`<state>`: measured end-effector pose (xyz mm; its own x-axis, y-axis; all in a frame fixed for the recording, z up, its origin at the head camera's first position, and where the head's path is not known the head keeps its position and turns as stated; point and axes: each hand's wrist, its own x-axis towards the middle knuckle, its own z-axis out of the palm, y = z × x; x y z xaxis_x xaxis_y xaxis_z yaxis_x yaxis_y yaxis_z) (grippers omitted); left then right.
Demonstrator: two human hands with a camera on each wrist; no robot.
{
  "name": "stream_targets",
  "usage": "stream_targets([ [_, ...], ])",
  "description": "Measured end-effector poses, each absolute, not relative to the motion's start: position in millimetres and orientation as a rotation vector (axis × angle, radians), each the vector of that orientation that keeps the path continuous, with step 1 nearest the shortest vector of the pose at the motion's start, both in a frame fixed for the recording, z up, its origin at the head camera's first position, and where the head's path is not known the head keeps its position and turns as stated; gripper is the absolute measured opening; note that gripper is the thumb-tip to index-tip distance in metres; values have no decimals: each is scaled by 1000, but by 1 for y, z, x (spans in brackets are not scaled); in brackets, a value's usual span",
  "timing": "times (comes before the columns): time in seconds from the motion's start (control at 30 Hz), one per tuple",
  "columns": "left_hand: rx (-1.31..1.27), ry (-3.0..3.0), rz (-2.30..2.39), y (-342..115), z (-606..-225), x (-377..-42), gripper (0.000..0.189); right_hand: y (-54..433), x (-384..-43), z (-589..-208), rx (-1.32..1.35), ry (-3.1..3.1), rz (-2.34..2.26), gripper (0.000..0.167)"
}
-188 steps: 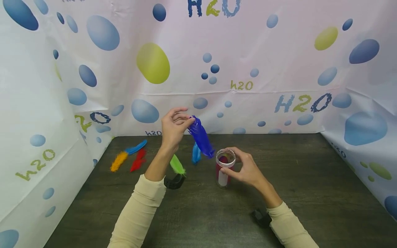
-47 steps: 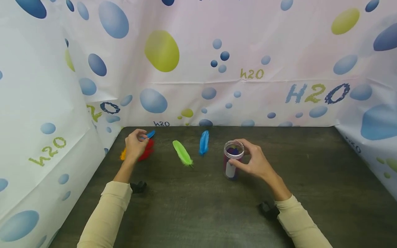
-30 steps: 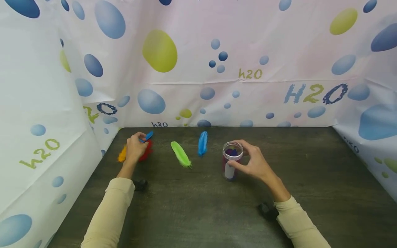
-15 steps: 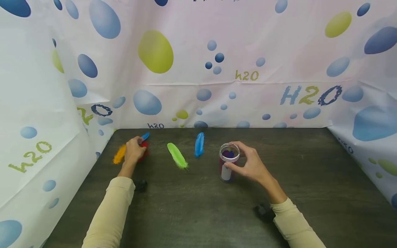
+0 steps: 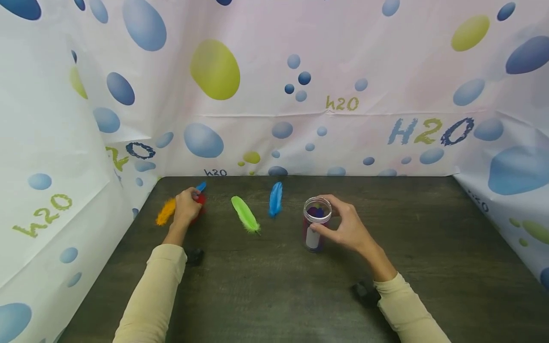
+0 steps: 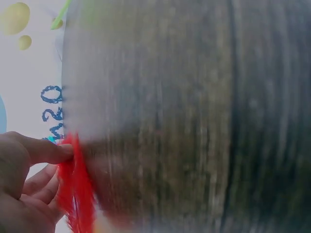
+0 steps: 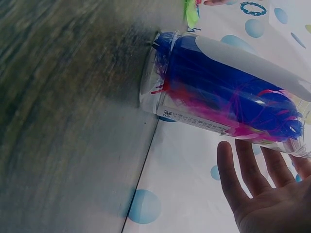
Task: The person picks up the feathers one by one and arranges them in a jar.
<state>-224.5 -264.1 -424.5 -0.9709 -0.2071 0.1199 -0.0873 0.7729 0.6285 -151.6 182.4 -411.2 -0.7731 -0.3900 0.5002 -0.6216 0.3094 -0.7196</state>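
In the head view my left hand (image 5: 185, 208) is at the far left of the table, its thumb and fingers pinching a red feather (image 6: 77, 191), which the left wrist view shows at the fingertips. A blue feather (image 5: 201, 186) pokes out just beyond those fingers, and an orange feather (image 5: 166, 212) lies to their left. My right hand (image 5: 345, 226) grips an open clear jar (image 5: 312, 238) near its rim, with the thumb in front and fingers behind. The jar stands upright; dark blue and pink feathers (image 7: 218, 77) show through its wall.
Between the hands, a light green feather (image 5: 245, 214) and another blue feather (image 5: 276, 199) lie on the dark wooden table (image 5: 266, 295). Behind and beside it hangs a white printed sheet (image 5: 257, 95). Dark cameras are strapped at both wrists.
The dark blue feather first held in my left hand is now in the jar. That hand has moved left to the red feather. My right hand stays on the jar.
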Motion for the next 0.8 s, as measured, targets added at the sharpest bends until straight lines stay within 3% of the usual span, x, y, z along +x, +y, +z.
stream_targets([
  [0.8,176,-2582,-1208,-243,-406,-217,36,183,-152,-411,923,-2351,1449,54],
])
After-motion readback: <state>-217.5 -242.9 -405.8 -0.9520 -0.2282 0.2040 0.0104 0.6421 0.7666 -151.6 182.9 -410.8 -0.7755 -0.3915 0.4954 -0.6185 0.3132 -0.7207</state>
